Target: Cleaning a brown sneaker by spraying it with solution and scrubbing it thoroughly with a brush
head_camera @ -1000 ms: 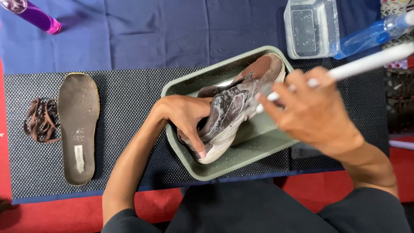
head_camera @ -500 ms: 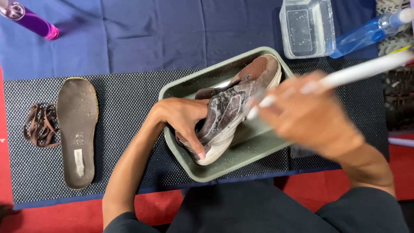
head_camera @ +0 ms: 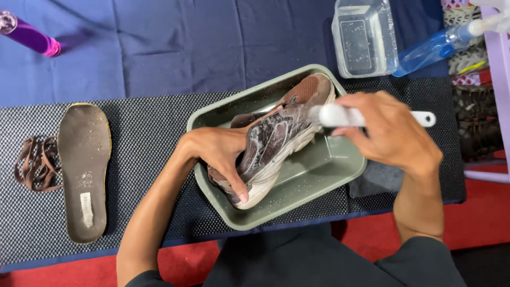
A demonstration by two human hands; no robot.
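The left hand [head_camera: 220, 154] gripped the soapy shoe [head_camera: 276, 138] over the green tray [head_camera: 319, 175]; the right hand [head_camera: 390, 133] clasped a white brush [head_camera: 340, 115] against it

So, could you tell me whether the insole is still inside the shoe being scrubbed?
No, the insole lies flat on the dark mat beside the laces, well left of the shoe in the tray.

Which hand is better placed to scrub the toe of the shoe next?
Probably the right hand: it holds the white-handled brush on the soapy shoe near the toe, while the left hand grips the heel end over the green tray.
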